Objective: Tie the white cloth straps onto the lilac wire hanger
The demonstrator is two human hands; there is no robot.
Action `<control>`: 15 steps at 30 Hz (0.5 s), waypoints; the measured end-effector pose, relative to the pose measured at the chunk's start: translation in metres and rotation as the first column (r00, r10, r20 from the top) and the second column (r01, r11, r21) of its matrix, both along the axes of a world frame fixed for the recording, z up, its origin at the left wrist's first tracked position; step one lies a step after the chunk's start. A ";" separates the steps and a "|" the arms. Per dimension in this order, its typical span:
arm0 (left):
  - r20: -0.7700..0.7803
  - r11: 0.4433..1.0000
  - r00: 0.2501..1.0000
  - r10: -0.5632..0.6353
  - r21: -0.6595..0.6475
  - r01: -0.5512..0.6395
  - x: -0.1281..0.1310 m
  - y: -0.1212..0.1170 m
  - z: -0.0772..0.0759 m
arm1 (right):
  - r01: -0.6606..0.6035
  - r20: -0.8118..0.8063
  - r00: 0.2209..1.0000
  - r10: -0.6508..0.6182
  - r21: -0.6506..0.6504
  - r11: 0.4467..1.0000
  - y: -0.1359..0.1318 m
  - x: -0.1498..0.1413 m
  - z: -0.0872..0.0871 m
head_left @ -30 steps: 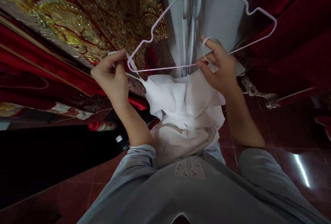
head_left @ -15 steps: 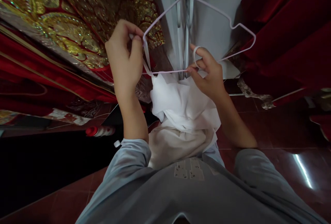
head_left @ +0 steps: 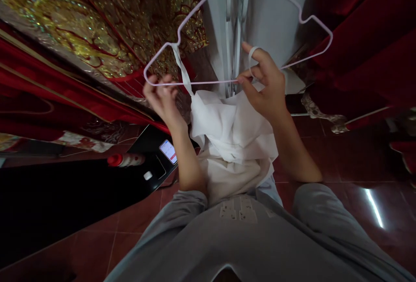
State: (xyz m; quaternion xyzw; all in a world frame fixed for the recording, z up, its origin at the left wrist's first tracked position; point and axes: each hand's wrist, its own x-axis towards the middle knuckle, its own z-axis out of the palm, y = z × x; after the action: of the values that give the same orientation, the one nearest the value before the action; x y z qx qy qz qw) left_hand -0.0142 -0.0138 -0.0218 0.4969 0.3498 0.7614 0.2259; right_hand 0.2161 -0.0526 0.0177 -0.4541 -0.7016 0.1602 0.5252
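A pale pink clothes hanger is held up in front of me. My right hand pinches its lower bar, and a white strap loop circles a raised finger of that hand. Another white strap hangs from the notch at the hanger's left shoulder, passes the lower bar and runs down to a white cloth garment, whose kind I cannot make out. The garment bunches below the bar against my front. My left hand, slightly blurred, is by the hanger's lower left corner, its fingers loosely apart with nothing in them.
Sparkling gold-and-red garments hang at the left, and dark red cloth hangs at the right. A black table on the left bears a red-capped bottle, a lit phone and a small white case.
The left strap has gone over the hanger's left end into its notch. My left hand has let go and dropped lower. The hanger has risen slightly; my right hand still pinches the bar.
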 end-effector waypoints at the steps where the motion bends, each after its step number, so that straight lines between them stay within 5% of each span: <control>1: -0.011 0.989 0.990 -0.137 -0.054 0.136 0.003 -0.002 -0.009 | -0.007 -0.011 1.000 0.007 0.014 1.000 0.000 -0.001 0.000; 3: -0.024 0.928 0.933 -0.360 -0.112 0.355 0.012 -0.006 -0.018 | -0.008 -0.022 1.000 0.009 0.035 0.999 0.001 -0.002 0.000; 5: -0.014 0.891 0.895 -0.445 -0.105 0.441 0.021 -0.011 -0.015 | -0.015 -0.039 0.999 0.017 0.048 0.999 0.000 -0.001 0.003; 9: 0.035 0.912 0.915 -0.402 -0.069 0.404 0.034 -0.014 0.002 | -0.070 -0.143 0.986 0.084 0.101 0.992 -0.001 0.008 0.016; 15: 0.064 0.915 0.917 -0.393 -0.074 0.397 0.027 -0.005 0.019 | 0.053 -0.209 0.978 0.004 0.264 0.963 0.010 0.042 0.031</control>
State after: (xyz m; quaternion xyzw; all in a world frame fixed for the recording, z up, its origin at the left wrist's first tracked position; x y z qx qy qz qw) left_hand 0.0130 -0.0185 -0.0029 0.5291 0.2688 0.6959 0.4043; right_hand 0.2585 -0.0428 0.0492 -0.3684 -0.6526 0.1037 0.6539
